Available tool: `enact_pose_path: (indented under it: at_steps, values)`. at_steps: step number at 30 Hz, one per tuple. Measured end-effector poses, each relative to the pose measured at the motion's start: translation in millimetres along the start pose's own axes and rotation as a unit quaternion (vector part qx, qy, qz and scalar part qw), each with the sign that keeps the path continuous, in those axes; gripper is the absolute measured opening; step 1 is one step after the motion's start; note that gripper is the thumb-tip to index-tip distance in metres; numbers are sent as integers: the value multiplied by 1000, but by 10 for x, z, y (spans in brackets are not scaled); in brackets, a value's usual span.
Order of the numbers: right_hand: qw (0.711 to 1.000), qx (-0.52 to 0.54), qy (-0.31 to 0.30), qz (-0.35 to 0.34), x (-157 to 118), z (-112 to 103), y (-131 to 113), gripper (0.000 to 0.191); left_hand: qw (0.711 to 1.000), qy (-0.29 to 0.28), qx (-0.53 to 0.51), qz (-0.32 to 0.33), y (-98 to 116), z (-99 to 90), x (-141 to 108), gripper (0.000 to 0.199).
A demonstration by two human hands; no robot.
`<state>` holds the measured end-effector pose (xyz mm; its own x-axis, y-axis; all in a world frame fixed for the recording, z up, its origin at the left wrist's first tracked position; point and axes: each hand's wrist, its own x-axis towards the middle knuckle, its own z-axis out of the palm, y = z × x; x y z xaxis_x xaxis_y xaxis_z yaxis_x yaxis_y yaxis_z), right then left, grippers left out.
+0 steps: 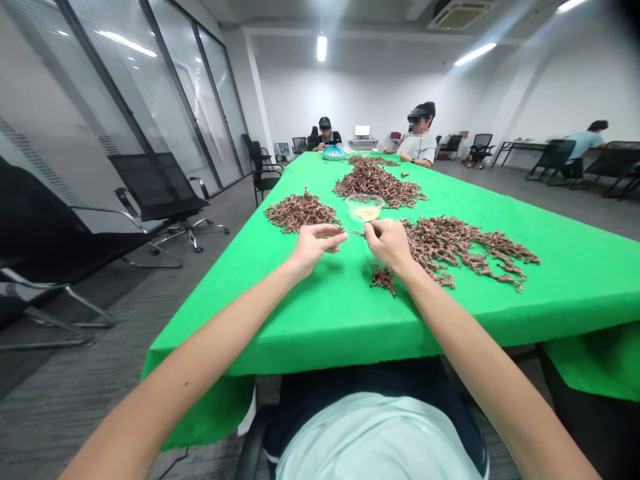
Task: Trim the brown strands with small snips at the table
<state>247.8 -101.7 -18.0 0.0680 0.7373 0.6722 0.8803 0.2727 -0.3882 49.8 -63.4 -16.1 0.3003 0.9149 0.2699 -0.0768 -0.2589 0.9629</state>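
Dried brown sprigs (440,245) heaped in a long, loose spread right of centre on the green-cloth-covered worktop (560,287), with a smaller clump (383,279) just below the right hand (389,243). Left hand (314,245) raised above the cloth, its fingers (336,231) pinched almost closed, with any hold at the tips too small to make out. Right fingers (374,229) closed around a small metal tool (357,233), its tip pointing toward the left fingers. Clear plastic bowl (365,208) of pale yellow bits (367,213) just beyond the hands. More sprig heaps (300,211) at upper centre, and a blue plastic bag (334,153) near a seated co-worker (326,133) at the far end.
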Motion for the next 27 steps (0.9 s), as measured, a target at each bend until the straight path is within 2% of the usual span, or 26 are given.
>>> enact_pose_path:
  at_steps: [7, 15, 18, 23, 27]
  values:
    - [998, -61, 32, 9, -25, -8, -68, 38, 1000, -16, -19, -10, 14, 10, -16, 52]
    - [998, 0, 38, 45, 0, 18, -23, 42, 999, -11, -38, -17, -19, 6, -7, 51]
    - [996, 33, 45, 76, 15, 8, 11, 43, 999, -8, 30, -28, -27, -29, 5, 49]
    - [991, 49, 37, 118, 18, 6, 30, 45, 980, -61, 189, -18, -72, -146, 66, 37]
    - [991, 52, 9, 125, 12, 34, 10, 48, 962, -22, 272, -25, -165, -302, 220, 34]
